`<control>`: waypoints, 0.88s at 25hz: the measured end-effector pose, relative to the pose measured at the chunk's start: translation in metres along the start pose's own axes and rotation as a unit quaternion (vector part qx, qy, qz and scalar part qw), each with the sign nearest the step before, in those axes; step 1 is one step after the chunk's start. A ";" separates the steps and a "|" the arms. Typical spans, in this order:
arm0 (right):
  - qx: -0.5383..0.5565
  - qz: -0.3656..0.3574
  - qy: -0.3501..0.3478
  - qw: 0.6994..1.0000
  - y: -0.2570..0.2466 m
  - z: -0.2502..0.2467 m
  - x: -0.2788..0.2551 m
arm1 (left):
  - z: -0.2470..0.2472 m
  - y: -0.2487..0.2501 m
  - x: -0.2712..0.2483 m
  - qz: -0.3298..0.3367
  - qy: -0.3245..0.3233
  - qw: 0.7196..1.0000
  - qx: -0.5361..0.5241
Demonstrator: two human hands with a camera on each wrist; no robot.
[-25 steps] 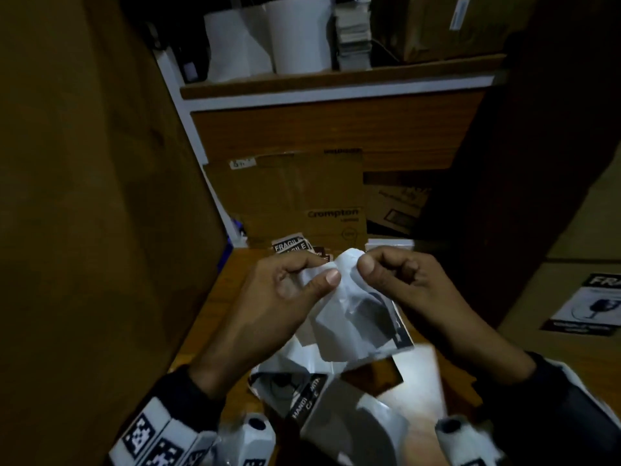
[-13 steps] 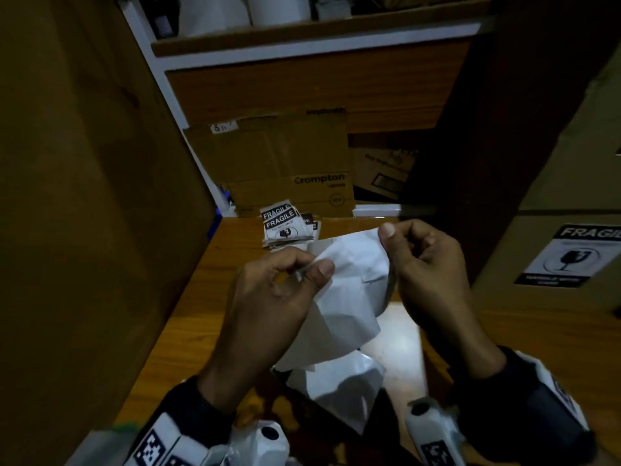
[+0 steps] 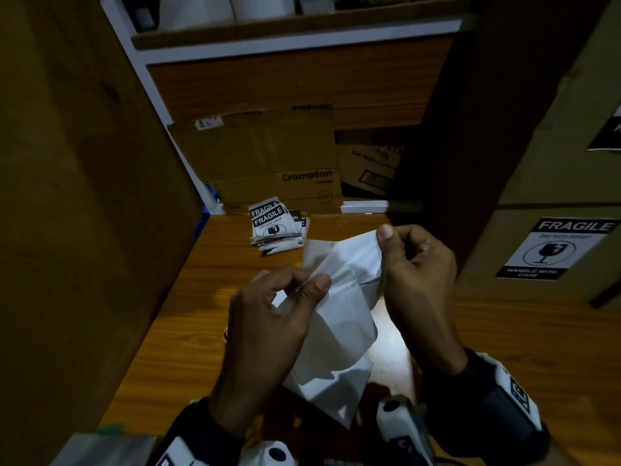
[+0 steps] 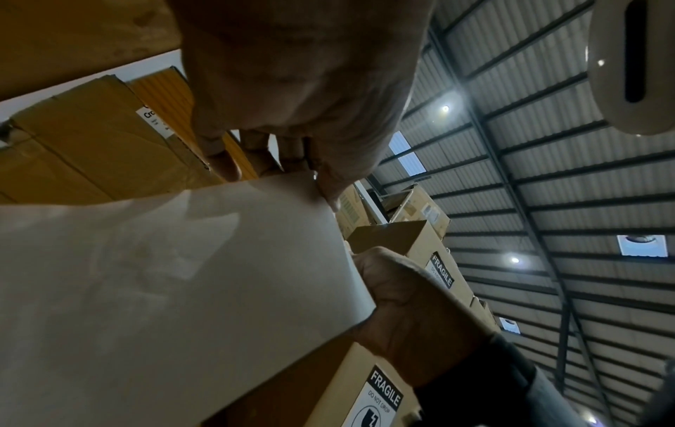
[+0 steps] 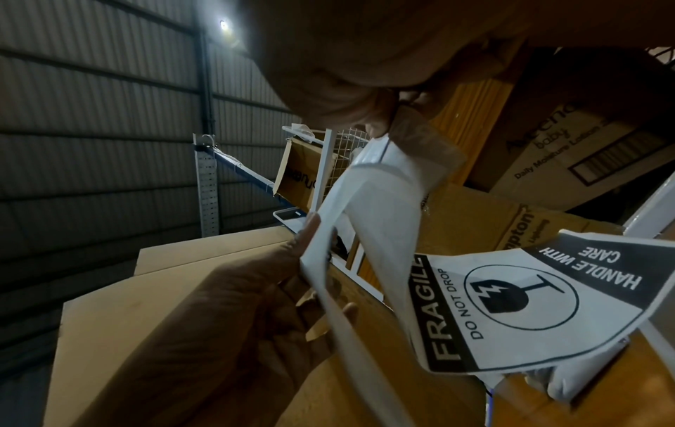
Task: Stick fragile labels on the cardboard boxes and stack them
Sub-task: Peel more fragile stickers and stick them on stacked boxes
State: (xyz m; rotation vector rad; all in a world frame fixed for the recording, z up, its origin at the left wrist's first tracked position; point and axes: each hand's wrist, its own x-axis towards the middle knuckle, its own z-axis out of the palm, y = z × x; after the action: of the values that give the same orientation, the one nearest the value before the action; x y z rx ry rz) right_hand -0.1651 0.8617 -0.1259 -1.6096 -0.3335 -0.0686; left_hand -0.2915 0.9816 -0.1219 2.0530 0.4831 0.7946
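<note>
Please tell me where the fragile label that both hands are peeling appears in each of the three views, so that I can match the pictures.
Head: the label is at centre, white back up, between left hand and right hand.
Left wrist: its blank back fills the lower left.
Right wrist: its printed face is at lower right.
Shared landmark: the Crompton box.

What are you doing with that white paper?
A person is peeling a fragile label off its white backing. The left hand and the right hand each pinch an edge above the wooden table. More labels wait at the back, and a box on the right already wears one.
</note>
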 end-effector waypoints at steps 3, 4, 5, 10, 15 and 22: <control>-0.001 0.008 -0.033 0.999 -0.007 0.000 0.009 | -0.005 -0.003 0.009 0.003 -0.005 1.000 0.000; -0.005 0.009 -0.051 0.999 -0.011 0.000 0.013 | -0.009 -0.005 0.015 -0.004 -0.022 1.000 -0.003; -0.015 0.000 -0.066 0.998 -0.015 0.000 0.018 | -0.013 -0.006 0.021 -0.023 -0.055 0.998 -0.012; 0.007 0.021 -0.156 0.988 -0.032 0.002 0.036 | -0.015 0.005 0.041 -0.080 -0.157 0.982 -0.060; 0.114 0.151 -0.241 0.952 -0.041 -0.019 0.053 | -0.027 0.009 0.053 -0.056 -0.109 0.989 -0.077; 0.204 0.193 -0.308 0.909 -0.032 -0.027 0.050 | -0.042 0.023 0.073 -0.042 -0.079 0.993 -0.079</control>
State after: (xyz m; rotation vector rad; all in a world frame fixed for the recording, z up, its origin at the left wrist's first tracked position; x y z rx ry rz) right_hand -0.1210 0.8447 -0.0810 -1.2151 -0.4682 0.7836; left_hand -0.2663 1.0367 -0.0587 1.9176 0.4013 0.5945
